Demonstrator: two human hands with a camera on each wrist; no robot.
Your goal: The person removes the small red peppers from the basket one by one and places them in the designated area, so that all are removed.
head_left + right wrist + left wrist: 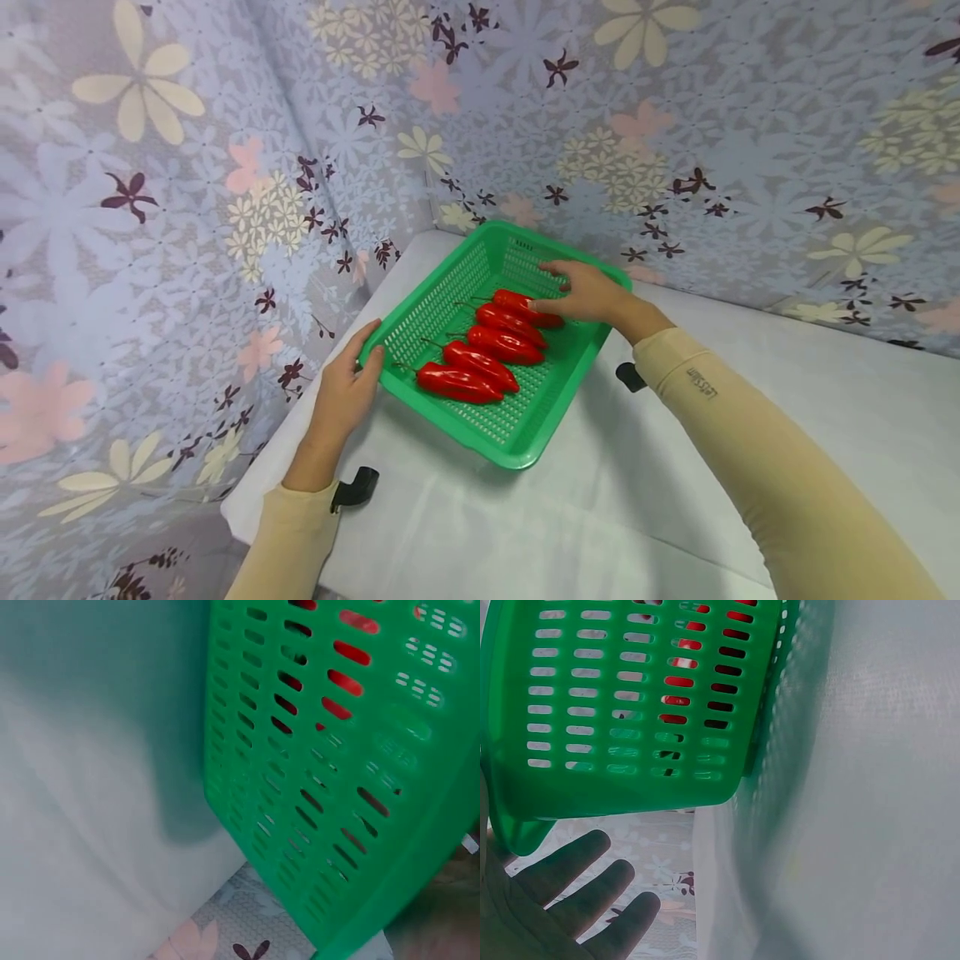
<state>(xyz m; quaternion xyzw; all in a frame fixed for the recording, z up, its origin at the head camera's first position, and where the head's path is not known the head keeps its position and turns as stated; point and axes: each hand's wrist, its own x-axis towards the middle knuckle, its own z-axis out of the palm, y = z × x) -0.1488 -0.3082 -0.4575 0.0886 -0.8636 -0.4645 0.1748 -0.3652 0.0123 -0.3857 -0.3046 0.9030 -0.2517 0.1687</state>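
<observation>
A green slotted basket (517,454) sits at the far left corner of the white table (750,392), and one basket corner overhangs the table's edge. Several red peppers (480,360) lie side by side in it. My left hand (366,354) is at the near-left corner with the thumb on the rim. In the left wrist view its fingers (577,877) are spread straight below the basket (630,780). My right hand (581,292) lies over the thick end of the farthest pepper (517,302), fingers stretched out. Red shows through the basket's slots (349,652).
Flowered cloth walls (150,250) close in the left and back sides. The table's left edge (247,492) runs just beside my left wrist. Bare white tabletop (825,375) spreads to the right and toward me. A black mount (356,487) sits at each wrist.
</observation>
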